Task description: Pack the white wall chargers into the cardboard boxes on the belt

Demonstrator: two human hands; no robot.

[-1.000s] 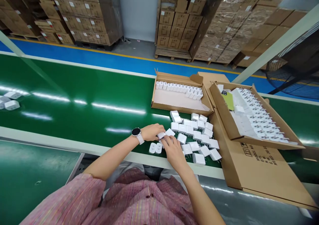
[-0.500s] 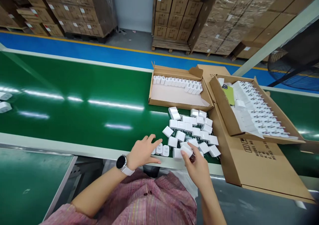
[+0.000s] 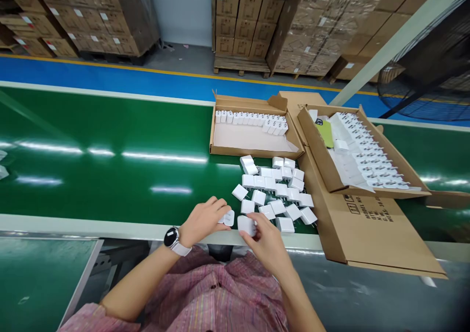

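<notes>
Print on the brown carton [image 3: 396, 244], in front of the tilted tray [image 3: 320, 151] that rests on it, reads MODEL NO, QTY, G.W. and MEAS; the figures are too blurred to trust. In front of the tray's left corner, the carton also bears a framed sign with paired arrow-like marks. Inside the tray's left end, a yellow-green card [image 3: 325, 136] carries a black mark, too small to read. Beyond the tray, white labels on stacked boxes [image 3: 242, 28] are illegible.
</notes>
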